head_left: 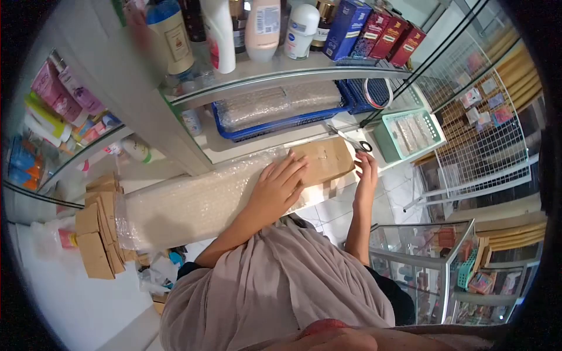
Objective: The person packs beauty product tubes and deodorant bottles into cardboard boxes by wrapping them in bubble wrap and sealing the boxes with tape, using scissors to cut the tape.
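Note:
A small brown cardboard box (329, 158) lies at the right end of a long strip of bubble wrap (187, 202) on the narrow counter. My left hand (280, 186) rests flat with fingers stretched, over the wrap and the box's left end. By the box's right end is my right hand (366, 168), its fingers loosely bent and apart. Its fingertips are close to the black handles of the scissors (354, 141), which lie behind the box; whether they touch the handles is hard to see.
Behind the counter is a blue basket (234, 134) holding folded bubble wrap. A green basket (398, 146) with wrapped packets stands right. Flattened cardboard pieces (96, 231) sit at the left end. Bottles and boxes line the glass shelf (293, 70) above; a glass display case (410, 257) is at lower right.

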Action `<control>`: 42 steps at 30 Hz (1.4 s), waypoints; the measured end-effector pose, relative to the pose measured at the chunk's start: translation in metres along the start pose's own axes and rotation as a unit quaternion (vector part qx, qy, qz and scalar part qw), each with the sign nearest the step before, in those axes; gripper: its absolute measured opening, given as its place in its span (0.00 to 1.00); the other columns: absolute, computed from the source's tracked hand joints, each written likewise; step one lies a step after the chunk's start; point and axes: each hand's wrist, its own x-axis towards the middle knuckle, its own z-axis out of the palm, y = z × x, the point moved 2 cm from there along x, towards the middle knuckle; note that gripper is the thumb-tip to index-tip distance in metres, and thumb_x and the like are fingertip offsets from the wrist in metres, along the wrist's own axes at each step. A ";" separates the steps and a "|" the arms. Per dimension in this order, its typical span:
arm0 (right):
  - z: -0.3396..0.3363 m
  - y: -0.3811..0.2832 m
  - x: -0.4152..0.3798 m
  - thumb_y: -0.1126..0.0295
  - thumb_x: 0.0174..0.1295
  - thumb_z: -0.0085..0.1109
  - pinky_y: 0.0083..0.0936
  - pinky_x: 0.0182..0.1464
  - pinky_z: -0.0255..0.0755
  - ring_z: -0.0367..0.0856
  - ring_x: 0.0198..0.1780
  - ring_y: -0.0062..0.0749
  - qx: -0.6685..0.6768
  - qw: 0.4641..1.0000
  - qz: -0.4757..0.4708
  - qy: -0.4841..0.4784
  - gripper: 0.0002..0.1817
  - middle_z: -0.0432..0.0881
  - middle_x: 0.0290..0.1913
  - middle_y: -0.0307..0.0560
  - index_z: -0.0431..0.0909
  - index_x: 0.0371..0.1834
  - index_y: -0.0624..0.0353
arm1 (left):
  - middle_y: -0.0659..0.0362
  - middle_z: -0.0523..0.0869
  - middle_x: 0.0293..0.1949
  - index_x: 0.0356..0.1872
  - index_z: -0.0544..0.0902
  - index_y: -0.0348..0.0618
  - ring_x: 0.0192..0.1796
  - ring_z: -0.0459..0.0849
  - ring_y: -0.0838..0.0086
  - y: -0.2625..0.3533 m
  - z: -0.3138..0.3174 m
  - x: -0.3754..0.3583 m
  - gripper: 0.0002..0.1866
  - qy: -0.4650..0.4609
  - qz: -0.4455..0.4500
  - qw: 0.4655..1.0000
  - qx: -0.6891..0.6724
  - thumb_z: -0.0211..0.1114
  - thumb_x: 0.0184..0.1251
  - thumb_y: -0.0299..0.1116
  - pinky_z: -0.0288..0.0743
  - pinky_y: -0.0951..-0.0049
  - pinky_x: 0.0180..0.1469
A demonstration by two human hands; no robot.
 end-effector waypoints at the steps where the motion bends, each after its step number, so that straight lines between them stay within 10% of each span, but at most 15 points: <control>1: -0.002 0.003 -0.001 0.48 0.72 0.46 0.26 0.56 0.66 0.76 0.55 0.29 -0.016 0.998 0.056 -0.019 0.26 0.80 0.55 0.43 0.76 0.58 0.58 | 0.60 0.71 0.70 0.64 0.74 0.45 0.74 0.65 0.60 -0.001 0.000 -0.001 0.24 0.001 0.001 1.000 0.010 0.63 0.68 0.37 0.60 0.58 0.70; 6: 0.010 -0.001 -0.001 0.50 0.73 0.44 0.23 0.50 0.70 0.79 0.45 0.30 0.015 0.977 0.144 -0.156 0.28 0.82 0.46 0.48 0.75 0.56 0.67 | 0.62 0.75 0.68 0.60 0.77 0.45 0.73 0.67 0.63 -0.001 -0.002 -0.001 0.22 0.008 0.000 1.000 0.009 0.64 0.66 0.35 0.62 0.59 0.68; 9: 0.018 0.003 0.004 0.41 0.68 0.47 0.29 0.54 0.70 0.77 0.53 0.31 -0.022 0.977 0.118 -0.175 0.33 0.80 0.53 0.45 0.74 0.61 0.59 | 0.64 0.76 0.66 0.59 0.79 0.47 0.71 0.69 0.63 -0.003 -0.004 -0.001 0.22 0.015 0.000 1.000 0.005 0.65 0.63 0.35 0.62 0.60 0.67; 19: 0.034 0.008 0.019 0.45 0.64 0.55 0.21 0.33 0.74 0.82 0.33 0.28 0.093 0.959 0.218 -0.156 0.29 0.82 0.39 0.42 0.75 0.56 0.58 | 0.59 0.74 0.67 0.64 0.75 0.49 0.68 0.69 0.59 0.002 -0.021 -0.003 0.27 0.026 -0.018 0.999 -0.006 0.68 0.61 0.36 0.58 0.54 0.70; 30: 0.032 -0.037 0.035 0.50 0.68 0.49 0.27 0.60 0.70 0.78 0.59 0.30 0.220 0.929 0.147 -0.259 0.30 0.79 0.58 0.45 0.71 0.65 0.61 | 0.49 0.72 0.67 0.67 0.69 0.39 0.69 0.66 0.52 -0.029 -0.093 -0.082 0.30 0.036 -0.226 0.973 -0.017 0.64 0.62 0.30 0.55 0.58 0.73; 39: 0.185 -0.060 -0.029 0.51 0.61 0.59 0.22 0.48 0.69 0.77 0.46 0.23 0.084 0.777 0.077 -0.619 0.22 0.81 0.42 0.40 0.81 0.47 0.58 | 0.45 0.51 0.77 0.75 0.50 0.35 0.78 0.51 0.50 -0.041 -0.069 -0.124 0.76 0.217 -0.117 0.940 -0.238 0.88 0.21 0.55 0.45 0.51 0.78; 42: 0.204 -0.066 -0.054 0.52 0.61 0.61 0.23 0.49 0.69 0.77 0.47 0.25 0.075 0.767 0.056 -0.635 0.22 0.82 0.43 0.42 0.82 0.48 0.59 | 0.41 0.47 0.77 0.76 0.50 0.46 0.79 0.48 0.47 -0.039 -0.059 -0.131 0.69 0.213 -0.175 0.920 -0.280 0.88 0.30 0.46 0.51 0.49 0.76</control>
